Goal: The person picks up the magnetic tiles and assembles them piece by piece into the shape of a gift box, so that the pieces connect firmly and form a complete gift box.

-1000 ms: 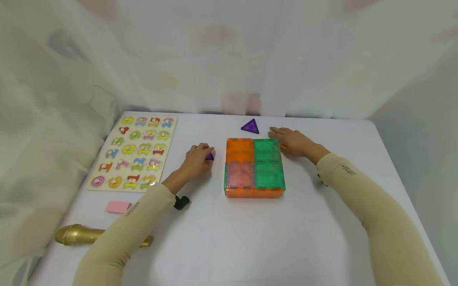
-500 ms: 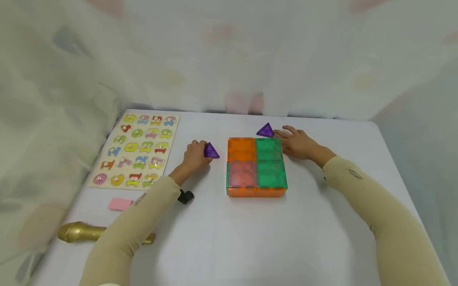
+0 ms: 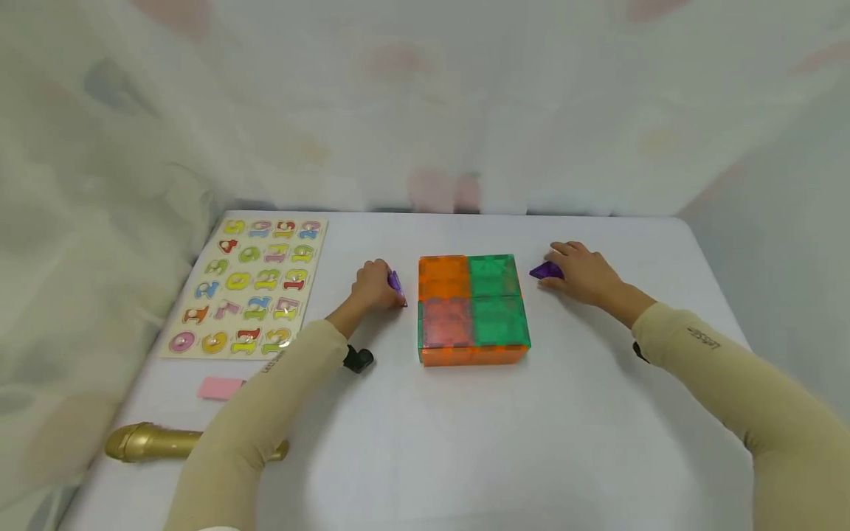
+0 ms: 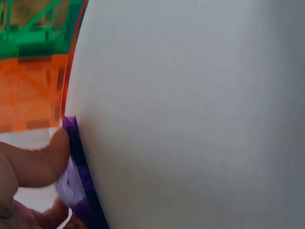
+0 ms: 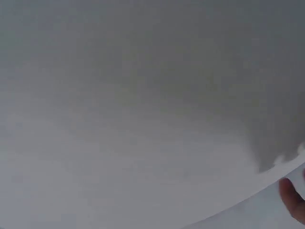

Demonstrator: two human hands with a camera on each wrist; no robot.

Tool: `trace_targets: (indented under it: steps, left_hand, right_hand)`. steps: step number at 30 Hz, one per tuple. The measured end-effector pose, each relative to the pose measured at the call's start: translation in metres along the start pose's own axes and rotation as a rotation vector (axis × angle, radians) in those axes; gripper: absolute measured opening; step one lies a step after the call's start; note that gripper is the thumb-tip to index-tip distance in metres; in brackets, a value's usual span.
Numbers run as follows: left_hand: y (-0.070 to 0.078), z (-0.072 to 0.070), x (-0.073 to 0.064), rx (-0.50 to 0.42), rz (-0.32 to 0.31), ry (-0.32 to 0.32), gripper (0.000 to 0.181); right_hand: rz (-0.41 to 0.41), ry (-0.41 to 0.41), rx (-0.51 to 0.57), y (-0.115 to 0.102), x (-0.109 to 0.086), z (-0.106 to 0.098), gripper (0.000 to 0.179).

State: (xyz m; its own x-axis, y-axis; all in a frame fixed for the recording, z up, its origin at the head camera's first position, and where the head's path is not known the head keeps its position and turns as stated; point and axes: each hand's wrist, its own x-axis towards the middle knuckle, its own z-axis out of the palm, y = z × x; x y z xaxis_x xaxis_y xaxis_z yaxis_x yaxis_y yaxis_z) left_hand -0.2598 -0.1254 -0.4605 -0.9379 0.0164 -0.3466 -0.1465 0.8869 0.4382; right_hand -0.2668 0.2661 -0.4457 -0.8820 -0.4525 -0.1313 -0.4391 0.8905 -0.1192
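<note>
A low square block of see-through magnetic tiles [image 3: 498, 321], with green, orange and reddish squares on top, sits mid-table. Left of it, my left hand [image 3: 375, 285] pinches a purple triangle tile [image 3: 396, 286] tipped up on edge. In the left wrist view the thumb lies along that purple tile [image 4: 86, 183], close to the block's orange side [image 4: 33, 95]. On the block's right, my right hand [image 3: 581, 273] holds a second purple triangle tile [image 3: 547, 271] between thumb and fingers, partly covered by them. Only a fingertip [image 5: 290, 198] shows in the right wrist view.
A number puzzle board [image 3: 242, 287] lies at the left. Nearer to me are a pink block [image 3: 219, 388] and a gold toy microphone [image 3: 156, 443], partly covered by the left sleeve. Curtains [image 3: 425, 103] surround the table.
My right hand has taken hold of the purple triangle behind the block and brought it right and nearer. The left hand has turned its triangle up on edge.
</note>
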Motion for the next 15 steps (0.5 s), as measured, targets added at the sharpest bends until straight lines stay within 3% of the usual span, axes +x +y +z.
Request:
trace_targets:
  steps: [4,7,10,12,15]
  left_hand:
    - [0.006,0.004,-0.01,-0.039,0.028,0.047,0.063]
    - [0.007,-0.002,-0.022,-0.151,0.097,0.171,0.049]
    - [0.012,-0.015,-0.035,-0.31,0.223,0.314,0.034]
    - [0.02,-0.023,-0.044,-0.389,0.333,0.374,0.03]
    - [0.038,-0.024,-0.058,-0.418,0.515,0.358,0.026]
  right_hand:
    - [0.103,-0.085,0.059,0.002,0.013,0.002,0.066]
    - [0.149,-0.075,0.064,0.005,0.012,0.003,0.061]
    - [0.216,-0.064,0.109,0.008,0.008,0.004,0.061]
    - [0.257,-0.058,0.172,0.009,0.004,0.004,0.06]
    - [0.261,0.004,0.254,0.006,-0.001,0.001,0.054]
